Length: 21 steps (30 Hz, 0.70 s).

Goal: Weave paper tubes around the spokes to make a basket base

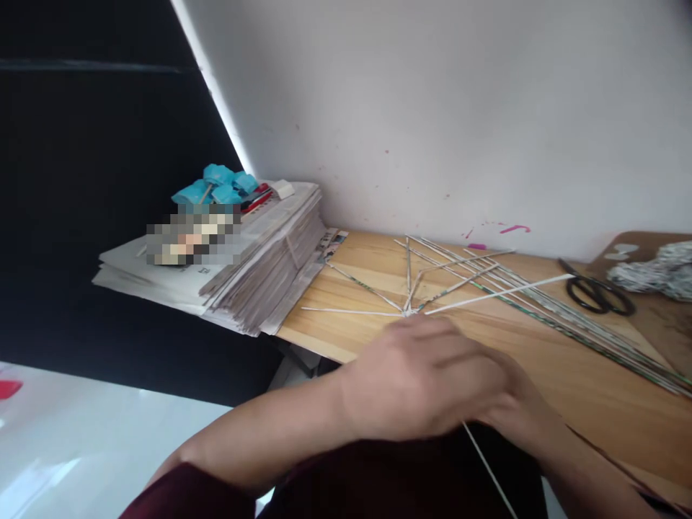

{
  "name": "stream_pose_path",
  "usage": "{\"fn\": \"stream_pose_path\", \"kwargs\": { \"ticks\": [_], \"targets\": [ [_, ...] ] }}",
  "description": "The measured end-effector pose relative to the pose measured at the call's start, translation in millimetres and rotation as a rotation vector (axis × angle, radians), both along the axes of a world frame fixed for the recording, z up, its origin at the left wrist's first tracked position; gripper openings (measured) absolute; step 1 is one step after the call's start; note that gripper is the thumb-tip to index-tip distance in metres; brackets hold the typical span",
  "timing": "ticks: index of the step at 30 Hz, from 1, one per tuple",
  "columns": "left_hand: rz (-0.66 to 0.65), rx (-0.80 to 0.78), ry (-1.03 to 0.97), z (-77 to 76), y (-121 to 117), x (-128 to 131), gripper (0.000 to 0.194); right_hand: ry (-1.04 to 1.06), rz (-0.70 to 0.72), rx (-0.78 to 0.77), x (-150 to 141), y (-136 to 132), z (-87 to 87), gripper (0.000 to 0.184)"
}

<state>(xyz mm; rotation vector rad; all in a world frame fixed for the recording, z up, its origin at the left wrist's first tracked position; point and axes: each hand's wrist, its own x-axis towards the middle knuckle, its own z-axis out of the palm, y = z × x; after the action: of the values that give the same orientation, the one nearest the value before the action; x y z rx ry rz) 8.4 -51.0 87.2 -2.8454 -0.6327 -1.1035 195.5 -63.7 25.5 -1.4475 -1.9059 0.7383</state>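
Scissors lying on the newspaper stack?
No, the black-handled scissors lie on the wooden table at the right, well apart from the newspaper stack at the left.

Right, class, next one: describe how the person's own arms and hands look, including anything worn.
The left hand and right hand are bare, with no gloves, watch or bracelet showing. A dark maroon sleeve ends on the left forearm. On the right arm, no cuff can be made out clearly.

I see a paper stack (pixel 264 259) at nine o'clock, blue bits (pixel 220 189) on it towards ten, scissors (pixel 600 297) at three, pink-marked wall (pixel 432 108) at one.
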Motion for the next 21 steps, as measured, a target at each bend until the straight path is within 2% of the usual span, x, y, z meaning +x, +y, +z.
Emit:
{"fn": "stream_pose_path", "kwargs": {
  "ticks": [2, 5, 6, 8, 12, 16, 21],
  "targets": [
    [0.118, -0.089, -0.034, -11.0, 12.7, -29.5, 0.025, 0.009, 0.059, -0.029, 13.9, 4.2, -6.4, 0.034],
    [0.389, -0.130, -0.020, -36.4, 18.1, -76.8, 0.022, -0.033, 0.009, -0.035, 29.6, 7.4, -20.3, 0.032],
    [0.464, -0.142, 0.000, -44.6, 18.0, -93.1, 0.018, -0.047, -0.010, -0.030, 33.0, 7.9, -25.0, 0.032],
    [0.609, -0.173, 0.040, -58.3, 15.4, -125.0, 0.029, -0.064, -0.027, -0.014, 37.4, 8.6, -32.8, 0.032],
    [0.817, -0.279, 0.101, -74.2, -0.8, -175.6, 0.025, -0.080, -0.035, 0.007, 42.0, 9.7, -42.3, 0.032],
    [0.936, -0.347, 0.149, -85.2, -22.0, -199.9, 0.020, -0.104, -0.050, 0.019, 46.9, 11.0, -48.5, 0.033],
    [1.044, -0.362, 0.218, -95.7, -33.2, -207.3, 0.025, -0.139, -0.063, 0.015, 50.8, 14.4, -53.2, 0.034]
  ]
}}
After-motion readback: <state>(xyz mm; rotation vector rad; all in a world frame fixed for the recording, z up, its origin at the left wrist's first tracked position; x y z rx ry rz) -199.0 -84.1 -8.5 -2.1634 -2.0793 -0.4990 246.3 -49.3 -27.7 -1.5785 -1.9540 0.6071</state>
